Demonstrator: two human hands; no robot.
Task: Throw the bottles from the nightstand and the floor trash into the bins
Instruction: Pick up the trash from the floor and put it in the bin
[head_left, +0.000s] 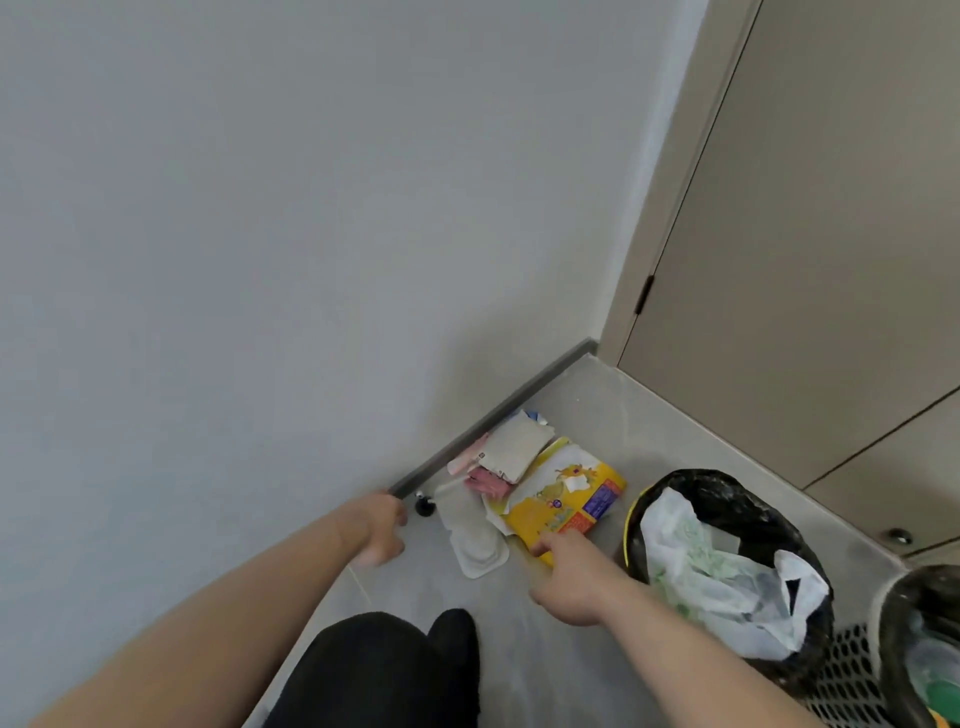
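Observation:
A heap of trash lies on the floor by the wall: a yellow printed bag (571, 496), a grey cardboard piece (514, 447), pink wrappers (485, 483) and a white plastic tray (475, 540). My right hand (569, 577) reaches down to the near edge of the yellow bag, fingers curled onto it. Left of the heap my left hand (382, 530) hovers with loosely curled fingers and holds nothing. A bin lined with a black bag (727, 566) stands just right of the heap and holds white plastic bags.
A second dark bin (919, 644) sits at the lower right edge, with a mesh basket (847, 680) between the bins. A small black object (423, 505) lies by the baseboard. Beige cabinet doors (810, 260) stand behind. My dark-clad knee (374, 670) is at bottom centre.

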